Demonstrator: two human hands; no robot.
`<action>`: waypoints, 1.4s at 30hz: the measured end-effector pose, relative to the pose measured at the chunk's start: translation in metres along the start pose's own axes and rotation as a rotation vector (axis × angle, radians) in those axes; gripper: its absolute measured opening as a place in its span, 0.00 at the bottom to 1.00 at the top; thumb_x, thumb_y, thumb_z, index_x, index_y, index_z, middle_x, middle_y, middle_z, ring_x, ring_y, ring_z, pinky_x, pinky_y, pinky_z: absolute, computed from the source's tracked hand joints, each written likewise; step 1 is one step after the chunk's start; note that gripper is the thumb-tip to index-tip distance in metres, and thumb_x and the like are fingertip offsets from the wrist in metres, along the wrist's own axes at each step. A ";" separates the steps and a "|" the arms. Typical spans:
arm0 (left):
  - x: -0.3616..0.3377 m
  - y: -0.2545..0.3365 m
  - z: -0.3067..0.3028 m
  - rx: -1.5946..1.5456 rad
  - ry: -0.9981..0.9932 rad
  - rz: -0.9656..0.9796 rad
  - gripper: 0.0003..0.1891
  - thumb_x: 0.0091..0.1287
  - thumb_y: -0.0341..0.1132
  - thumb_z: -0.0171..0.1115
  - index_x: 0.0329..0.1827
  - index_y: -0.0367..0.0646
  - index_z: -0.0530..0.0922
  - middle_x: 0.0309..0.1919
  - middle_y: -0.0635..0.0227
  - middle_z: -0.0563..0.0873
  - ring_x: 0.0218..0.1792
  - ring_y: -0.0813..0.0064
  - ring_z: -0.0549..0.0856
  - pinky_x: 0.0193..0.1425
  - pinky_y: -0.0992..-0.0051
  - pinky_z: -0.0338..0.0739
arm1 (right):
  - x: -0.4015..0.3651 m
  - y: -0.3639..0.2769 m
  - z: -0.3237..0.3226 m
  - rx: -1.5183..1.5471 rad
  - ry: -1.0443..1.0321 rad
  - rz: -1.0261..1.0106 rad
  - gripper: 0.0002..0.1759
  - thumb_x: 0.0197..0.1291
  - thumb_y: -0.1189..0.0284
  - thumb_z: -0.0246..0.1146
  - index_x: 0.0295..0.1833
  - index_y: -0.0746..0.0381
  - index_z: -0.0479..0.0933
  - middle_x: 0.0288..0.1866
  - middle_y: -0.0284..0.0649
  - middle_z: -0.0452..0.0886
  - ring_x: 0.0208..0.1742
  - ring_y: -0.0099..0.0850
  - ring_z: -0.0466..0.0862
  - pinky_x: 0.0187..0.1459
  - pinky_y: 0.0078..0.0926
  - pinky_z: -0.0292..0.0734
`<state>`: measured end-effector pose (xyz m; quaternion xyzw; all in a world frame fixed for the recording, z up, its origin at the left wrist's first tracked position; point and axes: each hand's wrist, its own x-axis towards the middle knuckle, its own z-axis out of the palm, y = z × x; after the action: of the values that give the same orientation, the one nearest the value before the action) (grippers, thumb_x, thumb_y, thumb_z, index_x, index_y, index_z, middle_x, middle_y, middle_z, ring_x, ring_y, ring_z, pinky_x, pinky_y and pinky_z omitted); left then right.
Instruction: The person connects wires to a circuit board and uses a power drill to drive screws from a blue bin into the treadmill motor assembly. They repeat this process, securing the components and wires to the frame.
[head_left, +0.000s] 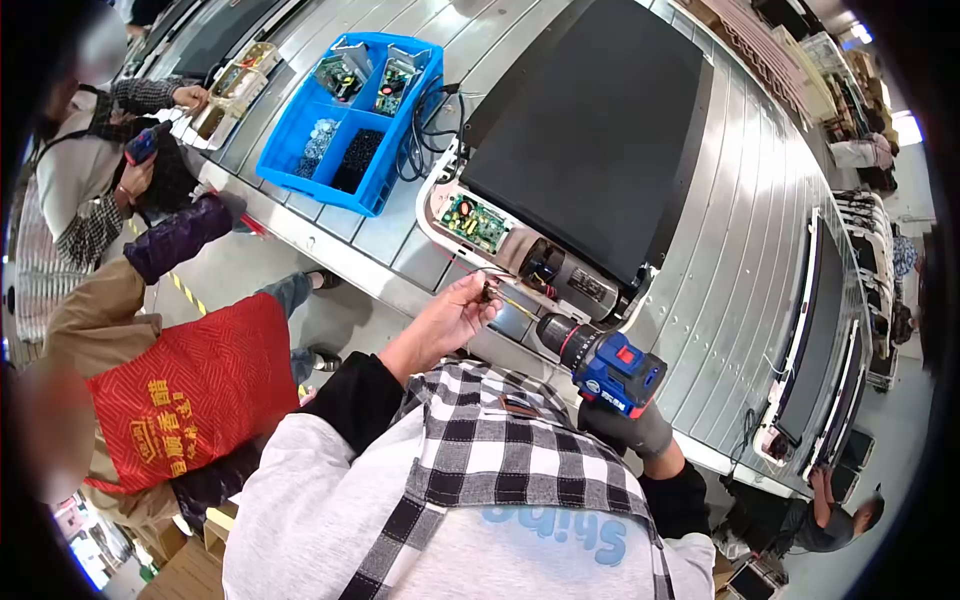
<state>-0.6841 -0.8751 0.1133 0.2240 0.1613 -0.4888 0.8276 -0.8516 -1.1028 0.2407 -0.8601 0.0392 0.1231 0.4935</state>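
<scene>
On conveyor (745, 210) — treadmill (600, 120), blue bin (316, 190).

Grey sweatshirt (300, 500), black cuffs (362, 395), checked apron (500, 455)

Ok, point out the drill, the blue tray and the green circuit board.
drill (612, 368), head view, blue body.
blue tray (318, 193), head view, near wall.
circuit board (475, 224), head view, its middle.

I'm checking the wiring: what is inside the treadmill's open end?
A green board and a dark motor show; the black deck covers anything further in.
</scene>
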 end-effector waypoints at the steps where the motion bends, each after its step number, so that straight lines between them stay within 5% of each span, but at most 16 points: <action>1: -0.002 -0.005 0.000 0.025 0.000 0.026 0.11 0.72 0.39 0.50 0.42 0.39 0.74 0.32 0.66 0.81 0.33 0.75 0.81 0.38 0.80 0.80 | 0.005 -0.008 -0.007 -0.143 -0.005 -0.127 0.21 0.36 0.70 0.68 0.43 0.58 0.78 0.36 0.41 0.79 0.34 0.41 0.78 0.35 0.36 0.71; 5: -0.014 -0.009 0.014 0.000 0.085 0.063 0.11 0.71 0.41 0.51 0.37 0.42 0.73 0.30 0.67 0.81 0.32 0.76 0.81 0.39 0.80 0.79 | 0.017 -0.022 -0.011 -0.483 -0.027 -0.507 0.20 0.38 0.74 0.66 0.43 0.58 0.78 0.39 0.39 0.78 0.39 0.41 0.79 0.37 0.35 0.74; 10: -0.017 -0.001 0.018 0.068 0.051 0.056 0.11 0.71 0.43 0.52 0.36 0.44 0.73 0.28 0.69 0.81 0.30 0.77 0.79 0.34 0.79 0.74 | 0.019 -0.027 -0.019 -0.584 -0.121 -0.530 0.23 0.40 0.70 0.66 0.48 0.54 0.78 0.44 0.40 0.79 0.46 0.43 0.80 0.43 0.40 0.76; 13: -0.015 0.026 0.003 0.062 -0.001 0.016 0.11 0.70 0.43 0.52 0.36 0.44 0.73 0.28 0.69 0.81 0.30 0.77 0.79 0.34 0.79 0.74 | 0.041 -0.040 -0.008 -0.657 -0.235 -0.444 0.23 0.53 0.68 0.60 0.57 0.54 0.74 0.51 0.39 0.78 0.51 0.40 0.79 0.53 0.36 0.76; 16: -0.009 0.050 -0.023 0.064 0.031 -0.032 0.18 0.72 0.47 0.47 0.40 0.39 0.74 0.33 0.65 0.80 0.33 0.74 0.79 0.37 0.77 0.74 | 0.077 -0.046 0.010 -0.615 -0.186 -0.521 0.22 0.54 0.69 0.59 0.57 0.55 0.74 0.52 0.42 0.77 0.53 0.42 0.78 0.55 0.37 0.74; 18: -0.005 0.068 -0.033 0.034 0.183 -0.097 0.22 0.73 0.49 0.43 0.43 0.35 0.74 0.34 0.64 0.79 0.35 0.72 0.79 0.41 0.75 0.75 | 0.110 -0.049 0.022 -0.457 -0.173 -0.438 0.26 0.47 0.70 0.63 0.56 0.59 0.73 0.53 0.45 0.76 0.54 0.46 0.76 0.56 0.38 0.73; 20: -0.003 0.085 -0.056 0.179 0.321 0.075 0.20 0.74 0.46 0.43 0.45 0.35 0.74 0.33 0.65 0.78 0.36 0.71 0.80 0.44 0.74 0.76 | 0.141 -0.047 0.029 -0.397 -0.097 -0.386 0.28 0.42 0.71 0.65 0.54 0.61 0.74 0.53 0.46 0.75 0.53 0.43 0.77 0.55 0.35 0.73; 21: -0.005 0.100 -0.059 0.236 0.378 0.182 0.13 0.73 0.36 0.45 0.45 0.35 0.74 0.35 0.65 0.79 0.36 0.71 0.81 0.43 0.73 0.77 | 0.142 -0.033 0.041 0.047 -0.019 -0.023 0.21 0.44 0.71 0.64 0.48 0.61 0.76 0.43 0.45 0.79 0.44 0.35 0.80 0.47 0.31 0.75; 23: -0.002 0.136 -0.059 0.478 0.394 0.444 0.09 0.69 0.26 0.45 0.45 0.36 0.74 0.36 0.65 0.80 0.35 0.73 0.81 0.41 0.74 0.78 | 0.169 -0.036 0.040 0.229 -0.116 0.382 0.15 0.46 0.70 0.64 0.42 0.63 0.77 0.32 0.42 0.80 0.35 0.29 0.81 0.39 0.29 0.76; 24: 0.001 0.158 -0.059 0.510 0.395 0.517 0.11 0.66 0.20 0.44 0.45 0.35 0.75 0.35 0.65 0.80 0.34 0.74 0.81 0.39 0.76 0.78 | 0.182 -0.033 0.044 0.197 -0.110 0.413 0.13 0.46 0.69 0.64 0.38 0.65 0.76 0.25 0.40 0.80 0.28 0.29 0.80 0.34 0.31 0.75; 29: 0.033 0.238 -0.067 1.095 0.478 0.779 0.10 0.64 0.18 0.46 0.42 0.36 0.75 0.30 0.65 0.80 0.27 0.76 0.80 0.31 0.77 0.76 | 0.235 -0.054 0.052 -0.161 -0.279 0.505 0.15 0.47 0.64 0.62 0.34 0.65 0.78 0.25 0.48 0.80 0.29 0.39 0.81 0.36 0.33 0.75; 32: 0.046 0.255 -0.092 1.595 0.389 0.847 0.13 0.51 0.18 0.51 0.40 0.38 0.76 0.31 0.59 0.80 0.28 0.63 0.80 0.33 0.70 0.77 | 0.237 -0.043 0.057 -0.170 -0.347 0.638 0.17 0.47 0.61 0.61 0.34 0.65 0.78 0.26 0.51 0.79 0.29 0.43 0.80 0.37 0.35 0.74; 34: 0.051 0.252 -0.104 1.931 0.398 0.970 0.12 0.52 0.19 0.52 0.39 0.38 0.76 0.32 0.58 0.81 0.30 0.58 0.82 0.33 0.65 0.77 | 0.235 -0.036 0.058 -0.106 -0.349 0.703 0.18 0.46 0.60 0.61 0.35 0.65 0.78 0.26 0.51 0.79 0.30 0.44 0.81 0.37 0.36 0.74; 35: 0.052 0.247 -0.109 1.953 0.413 0.844 0.13 0.53 0.22 0.54 0.42 0.40 0.77 0.37 0.59 0.81 0.39 0.57 0.82 0.40 0.62 0.77 | 0.236 -0.035 0.059 -0.083 -0.336 0.700 0.18 0.46 0.60 0.61 0.35 0.65 0.78 0.27 0.50 0.80 0.30 0.43 0.81 0.37 0.35 0.74; 39: 0.046 0.252 -0.085 2.006 0.433 0.903 0.18 0.54 0.24 0.56 0.49 0.43 0.77 0.55 0.57 0.74 0.58 0.54 0.72 0.58 0.60 0.68 | 0.260 -0.068 0.045 -0.150 -0.445 0.658 0.17 0.45 0.60 0.62 0.35 0.63 0.78 0.28 0.49 0.80 0.32 0.42 0.81 0.38 0.34 0.74; 42: 0.023 0.264 -0.063 1.938 0.670 1.198 0.23 0.54 0.26 0.60 0.56 0.42 0.74 0.61 0.54 0.69 0.62 0.49 0.66 0.65 0.55 0.57 | 0.272 -0.072 0.045 -0.269 -0.510 0.667 0.16 0.45 0.61 0.61 0.35 0.62 0.77 0.29 0.48 0.81 0.34 0.43 0.81 0.39 0.34 0.75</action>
<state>-0.4437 -0.7473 0.1047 0.9135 -0.1977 0.1408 0.3266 -0.5832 -1.0125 0.2112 -0.7990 0.1753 0.4882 0.3042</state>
